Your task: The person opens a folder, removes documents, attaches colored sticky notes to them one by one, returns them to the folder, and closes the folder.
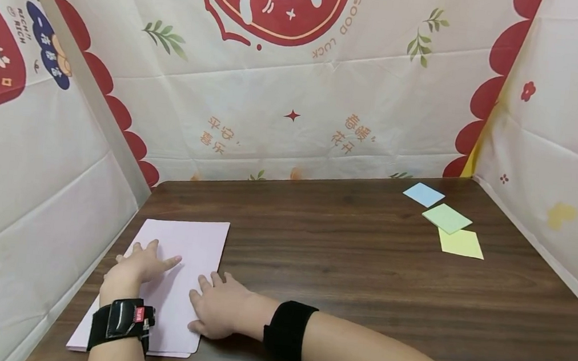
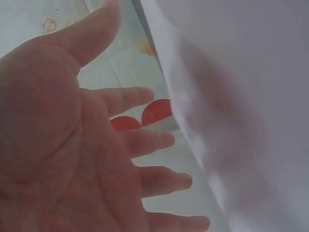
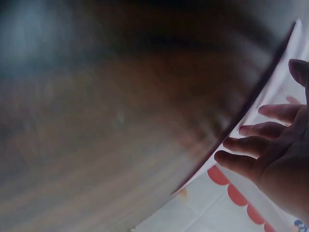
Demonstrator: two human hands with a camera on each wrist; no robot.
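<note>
A pale pink paper folder (image 1: 187, 246) lies flat on the dark wooden table (image 1: 343, 265) at the near left. My left hand (image 1: 139, 265) rests on the folder's left half with its fingers spread and straight. My right hand (image 1: 216, 306) lies flat at the folder's right edge, fingers extended onto the paper. In the left wrist view my open palm (image 2: 72, 145) faces the pink sheet (image 2: 251, 96). The right wrist view shows straight fingers (image 3: 251, 145) beside the folder's edge (image 3: 270, 92).
Three square sticky-note pads lie at the far right of the table: blue (image 1: 423, 194), green (image 1: 447, 218) and yellow (image 1: 460, 243). Printed cloth walls (image 1: 297, 89) enclose the table at the back and both sides.
</note>
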